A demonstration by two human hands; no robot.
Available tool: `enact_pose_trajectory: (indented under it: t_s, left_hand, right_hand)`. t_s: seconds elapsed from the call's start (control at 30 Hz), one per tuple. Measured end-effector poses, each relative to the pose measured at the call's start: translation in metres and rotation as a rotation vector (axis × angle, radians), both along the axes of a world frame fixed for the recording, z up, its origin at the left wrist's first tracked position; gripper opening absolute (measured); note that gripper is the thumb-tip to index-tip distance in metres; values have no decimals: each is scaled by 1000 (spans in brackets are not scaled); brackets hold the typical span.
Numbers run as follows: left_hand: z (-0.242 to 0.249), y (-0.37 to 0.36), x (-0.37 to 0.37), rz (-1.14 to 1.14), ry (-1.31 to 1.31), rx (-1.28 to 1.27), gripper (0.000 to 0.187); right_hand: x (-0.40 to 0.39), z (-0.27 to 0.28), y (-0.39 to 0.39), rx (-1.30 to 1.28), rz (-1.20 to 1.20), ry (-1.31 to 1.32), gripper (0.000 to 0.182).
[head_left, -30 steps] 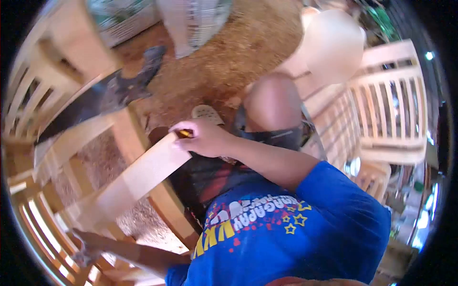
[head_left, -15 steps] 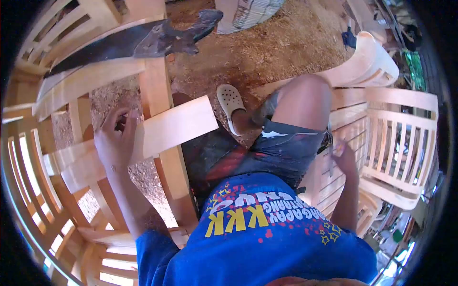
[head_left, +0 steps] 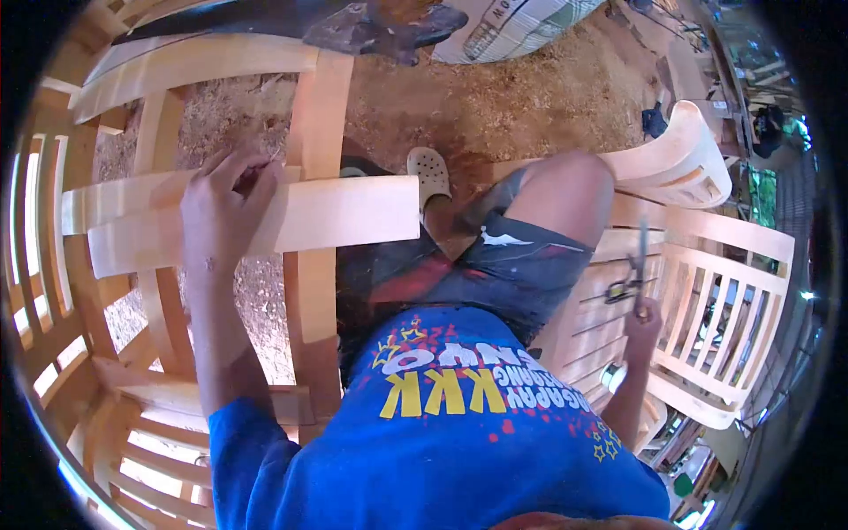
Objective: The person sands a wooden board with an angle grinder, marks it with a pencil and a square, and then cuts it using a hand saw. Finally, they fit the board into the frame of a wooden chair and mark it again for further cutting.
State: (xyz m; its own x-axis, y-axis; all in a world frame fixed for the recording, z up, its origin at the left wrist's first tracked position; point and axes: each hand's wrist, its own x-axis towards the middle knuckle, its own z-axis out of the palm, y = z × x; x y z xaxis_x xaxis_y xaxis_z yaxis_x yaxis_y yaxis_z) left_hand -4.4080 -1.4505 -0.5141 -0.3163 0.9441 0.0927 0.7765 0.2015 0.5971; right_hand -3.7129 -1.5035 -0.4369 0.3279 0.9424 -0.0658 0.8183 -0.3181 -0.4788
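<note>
My left hand (head_left: 225, 199) is closed in a pinch over a short, pale wooden board (head_left: 349, 212). A tiny, thin thing seems to show at its fingertips, too small to name. The board lies across the wooden chair frame (head_left: 316, 115), with its right end reaching toward my leg. On the right, my right hand (head_left: 645, 322) is closed on a blurred scissors-like tool (head_left: 632, 274). That tool has dark, yellowish handles and a thin grey blade pointing away from me.
A slatted wooden chair (head_left: 724, 309) stands at my right. A curved wooden piece (head_left: 685, 159) lies beyond it. A dark, flat piece (head_left: 380, 31) and a printed sack (head_left: 530, 26) are at the far side. Wood shavings cover the ground (head_left: 530, 106).
The board has turned from tilted to nearly level in view. My right hand has risen out to the side, and the scissors-like tool now shows in it. The view has shifted slightly.
</note>
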Motion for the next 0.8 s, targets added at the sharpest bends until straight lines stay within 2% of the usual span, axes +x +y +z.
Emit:
enact_pose_trajectory:
  t_s: [0.03,0.07,0.13,0.17,0.2,0.23,0.3,0.37,0.4,0.47,0.5,0.6,0.73,0.8]
  left_hand:
    - [-1,1,0,-32,56,34,19]
    - [1,3,2,-30,-9,31,20]
    - [10,12,9,-54,-133,31,23]
    - [11,14,13,-80,-261,19,26]
    - [13,15,17,-99,-391,11,29]
    - [14,16,22,-110,-522,7,32]
    - [22,17,29,-237,-623,-14,38]
    - [30,19,34,-375,-661,-24,48]
    - [30,20,39,-417,-592,6,48]
    - [29,25,47,-505,-449,58,49]
    - [29,27,48,-517,-317,8,48]
    - [11,35,54,-495,-226,-15,38]
    - [-7,50,53,-500,-260,-60,25]
    - [-11,51,56,-473,-279,-10,21]
  right_hand:
    - [-7,14,4,22,-18,100,31]
    - [-19,34,13,46,-39,200,32]
    - [-125,82,52,-43,111,432,40]
    - [-159,80,63,-83,148,445,42]
    - [-191,74,72,-121,192,454,44]
    - [-225,61,82,-211,227,579,45]
    - [-284,19,92,-364,338,784,41]
    - [-333,-30,94,-463,365,1144,29]
    - [-353,-48,91,-459,320,1198,26]
    - [-390,-54,87,-465,196,1114,24]
    - [-398,-63,83,-420,237,1102,24]
    - [-404,-75,80,-301,338,997,24]
    - [-382,-85,80,-116,531,704,28]
    - [-365,-84,80,-76,577,684,30]
